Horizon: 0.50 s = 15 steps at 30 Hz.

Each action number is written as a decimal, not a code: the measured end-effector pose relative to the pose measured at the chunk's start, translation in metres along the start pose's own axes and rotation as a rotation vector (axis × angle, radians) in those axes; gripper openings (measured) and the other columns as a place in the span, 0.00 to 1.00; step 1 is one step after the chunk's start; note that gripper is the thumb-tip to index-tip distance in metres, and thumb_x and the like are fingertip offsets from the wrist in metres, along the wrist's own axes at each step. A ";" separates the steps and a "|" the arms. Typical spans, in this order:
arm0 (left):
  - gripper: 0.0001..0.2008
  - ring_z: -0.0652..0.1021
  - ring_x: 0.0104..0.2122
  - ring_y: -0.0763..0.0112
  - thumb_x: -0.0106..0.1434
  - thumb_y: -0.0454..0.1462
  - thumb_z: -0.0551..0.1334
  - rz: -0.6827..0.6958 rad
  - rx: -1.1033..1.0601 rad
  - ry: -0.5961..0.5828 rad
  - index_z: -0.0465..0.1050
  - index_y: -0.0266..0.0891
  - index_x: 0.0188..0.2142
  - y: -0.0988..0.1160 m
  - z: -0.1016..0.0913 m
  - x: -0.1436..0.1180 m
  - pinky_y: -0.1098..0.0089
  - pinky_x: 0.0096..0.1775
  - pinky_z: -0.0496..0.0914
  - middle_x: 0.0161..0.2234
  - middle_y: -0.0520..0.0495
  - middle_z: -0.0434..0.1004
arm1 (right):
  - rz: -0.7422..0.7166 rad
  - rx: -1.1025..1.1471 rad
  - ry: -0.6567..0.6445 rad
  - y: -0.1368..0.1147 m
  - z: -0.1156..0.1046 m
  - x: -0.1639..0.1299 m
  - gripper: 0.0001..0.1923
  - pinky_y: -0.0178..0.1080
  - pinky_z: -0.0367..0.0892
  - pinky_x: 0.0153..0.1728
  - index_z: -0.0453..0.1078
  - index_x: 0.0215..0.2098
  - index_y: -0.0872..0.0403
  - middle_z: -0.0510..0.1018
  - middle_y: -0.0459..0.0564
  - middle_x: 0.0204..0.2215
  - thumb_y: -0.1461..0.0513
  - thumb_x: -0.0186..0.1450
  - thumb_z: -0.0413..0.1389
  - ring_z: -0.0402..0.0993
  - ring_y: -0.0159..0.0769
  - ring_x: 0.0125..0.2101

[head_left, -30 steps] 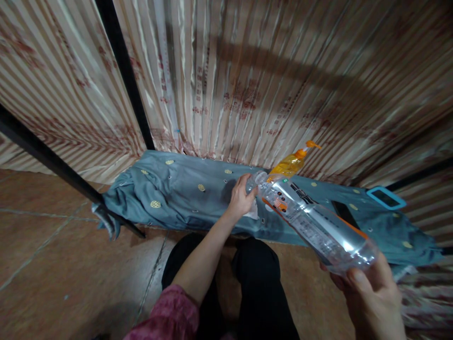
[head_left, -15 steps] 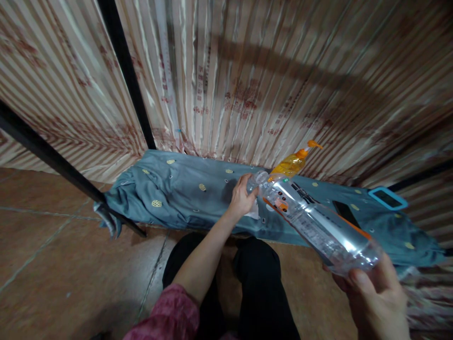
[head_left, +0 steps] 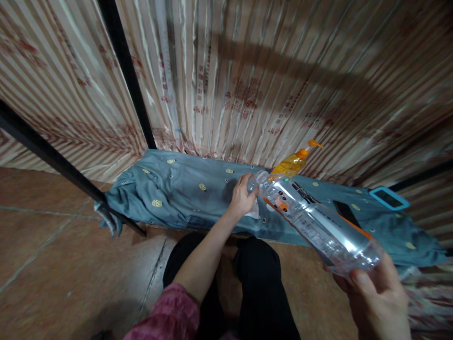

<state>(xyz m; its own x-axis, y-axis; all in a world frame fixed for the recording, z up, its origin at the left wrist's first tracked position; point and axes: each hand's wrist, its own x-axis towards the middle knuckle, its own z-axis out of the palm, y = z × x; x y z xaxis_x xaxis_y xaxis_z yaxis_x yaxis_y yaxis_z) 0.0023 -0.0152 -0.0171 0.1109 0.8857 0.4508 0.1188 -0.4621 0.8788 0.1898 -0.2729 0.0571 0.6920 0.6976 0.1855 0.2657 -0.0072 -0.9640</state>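
My right hand (head_left: pixel 377 293) grips a large clear plastic bottle (head_left: pixel 318 222) by its base. The bottle lies tilted across the view, its narrow end pointing up and left, with a silver and orange label. Closed around a small clear plastic container (head_left: pixel 258 180) is my left hand (head_left: pixel 243 196); the container meets the big bottle's neck end, and whether they are joined I cannot tell. Behind the neck stands a pump bottle (head_left: pixel 290 164) of yellow liquid with an orange pump head. Something white (head_left: pixel 253 211) shows just below my left hand.
A grey-blue cloth with yellow pineapple prints (head_left: pixel 180 189) covers the long low surface before me. On its right lie a dark flat object (head_left: pixel 345 213) and a blue-framed device (head_left: pixel 389 198). Black poles (head_left: pixel 127 71) rise at the left, against a striped curtain-like wall (head_left: pixel 226 94).
Almost nothing differs. Both hands keep their hold and the large bottle stays at the same tilt.
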 end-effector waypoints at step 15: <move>0.22 0.79 0.62 0.50 0.66 0.35 0.68 -0.029 0.006 -0.010 0.74 0.39 0.59 0.002 -0.001 -0.001 0.50 0.67 0.72 0.60 0.35 0.81 | -0.017 -0.052 -0.005 0.006 -0.002 0.002 0.53 0.44 0.80 0.34 0.64 0.75 0.50 0.74 0.62 0.66 0.41 0.58 0.71 0.78 0.61 0.56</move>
<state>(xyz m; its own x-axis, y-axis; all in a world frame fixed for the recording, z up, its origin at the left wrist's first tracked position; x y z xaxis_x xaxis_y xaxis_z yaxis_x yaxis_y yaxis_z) 0.0014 -0.0167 -0.0156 0.1167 0.8985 0.4231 0.1283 -0.4361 0.8907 0.1944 -0.2732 0.0521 0.6837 0.7017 0.2002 0.3117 -0.0327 -0.9496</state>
